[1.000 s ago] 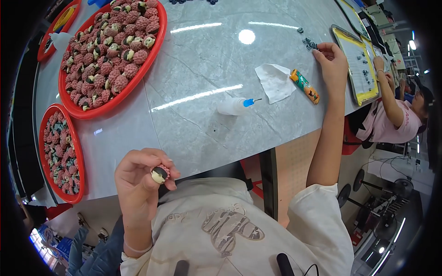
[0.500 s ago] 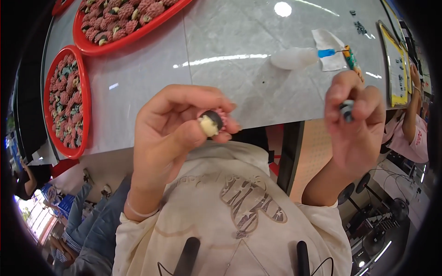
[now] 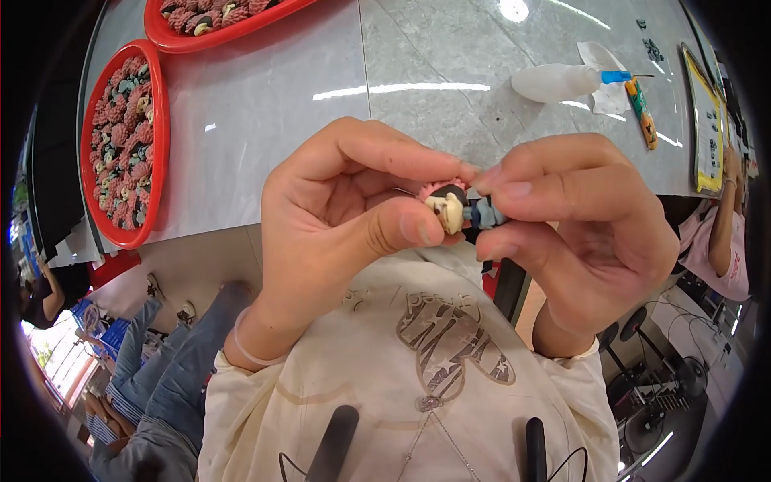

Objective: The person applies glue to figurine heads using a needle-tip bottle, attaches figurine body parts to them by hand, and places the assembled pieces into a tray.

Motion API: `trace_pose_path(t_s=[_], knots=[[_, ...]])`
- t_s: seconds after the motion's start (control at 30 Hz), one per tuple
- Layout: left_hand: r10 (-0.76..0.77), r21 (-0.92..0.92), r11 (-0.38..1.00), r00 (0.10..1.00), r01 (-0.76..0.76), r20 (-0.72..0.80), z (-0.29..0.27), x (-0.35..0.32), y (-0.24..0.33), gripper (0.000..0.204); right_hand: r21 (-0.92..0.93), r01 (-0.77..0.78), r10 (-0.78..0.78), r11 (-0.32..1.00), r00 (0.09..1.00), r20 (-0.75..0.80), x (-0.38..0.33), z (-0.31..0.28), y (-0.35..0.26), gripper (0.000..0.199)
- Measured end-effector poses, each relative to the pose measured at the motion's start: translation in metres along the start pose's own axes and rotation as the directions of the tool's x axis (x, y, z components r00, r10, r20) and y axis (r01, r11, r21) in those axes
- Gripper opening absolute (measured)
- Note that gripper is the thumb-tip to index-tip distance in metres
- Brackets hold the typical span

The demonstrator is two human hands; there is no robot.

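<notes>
In front of my chest, my left hand [image 3: 329, 201] is closed on a tiny figurine head [image 3: 444, 209] with a cream face, dark hair and a pink ruffled top. My right hand [image 3: 598, 217] pinches a small blue-grey figurine body [image 3: 487, 214] between thumb and fingertips. The two parts meet, or nearly so; fingertips cover the join, so I cannot tell whether they are fixed together.
Two red trays of similar pink-topped heads, one oval [image 3: 165, 153] and one behind it [image 3: 241, 36], stand at left. Right: white needle-tipped bottle [image 3: 554, 83], paper [image 3: 602, 58], colourful tube [image 3: 642, 116], small dark pieces [image 3: 654, 51], yellow-edged tray [image 3: 711, 173], another person's arm [image 3: 725, 213].
My right hand has moved left with the body and brought it up against the head. My left hand has shifted slightly right. The whole view has shifted a little.
</notes>
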State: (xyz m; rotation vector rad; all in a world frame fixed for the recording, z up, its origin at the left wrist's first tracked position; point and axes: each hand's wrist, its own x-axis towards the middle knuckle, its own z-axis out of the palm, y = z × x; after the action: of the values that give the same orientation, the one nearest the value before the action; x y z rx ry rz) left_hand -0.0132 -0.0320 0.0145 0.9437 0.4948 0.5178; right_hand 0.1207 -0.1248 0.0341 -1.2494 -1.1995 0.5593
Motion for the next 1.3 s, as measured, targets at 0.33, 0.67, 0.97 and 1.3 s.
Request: trace_pose_path(t_s=[0.33,0.67,0.97,1.3], knots=[[0.254,0.14,0.955,0.965,-0.261,0.065,-0.004,0.001,-0.004,0.028,-0.285,0.217,-0.24,0.934,0.97,-0.047,-0.001,0.009,0.0,0.024],[0.27,0.34,0.905,0.963,-0.256,0.004,-0.005,0.005,0.011,0.03,-0.306,0.161,-0.164,0.938,0.986,0.014,0.008,0.016,0.004,0.016],[0.639,0.839,0.493,0.75,-0.231,-0.169,-0.092,0.0,0.082,0.018,-0.538,0.235,-0.303,0.809,0.952,-0.039,0.003,0.007,0.007,0.027],[0.492,0.986,-0.167,0.866,-0.008,0.09,-0.106,0.019,0.15,0.017,-0.42,0.089,-0.196,0.903,0.956,-0.218,-0.001,0.001,0.018,0.022]])
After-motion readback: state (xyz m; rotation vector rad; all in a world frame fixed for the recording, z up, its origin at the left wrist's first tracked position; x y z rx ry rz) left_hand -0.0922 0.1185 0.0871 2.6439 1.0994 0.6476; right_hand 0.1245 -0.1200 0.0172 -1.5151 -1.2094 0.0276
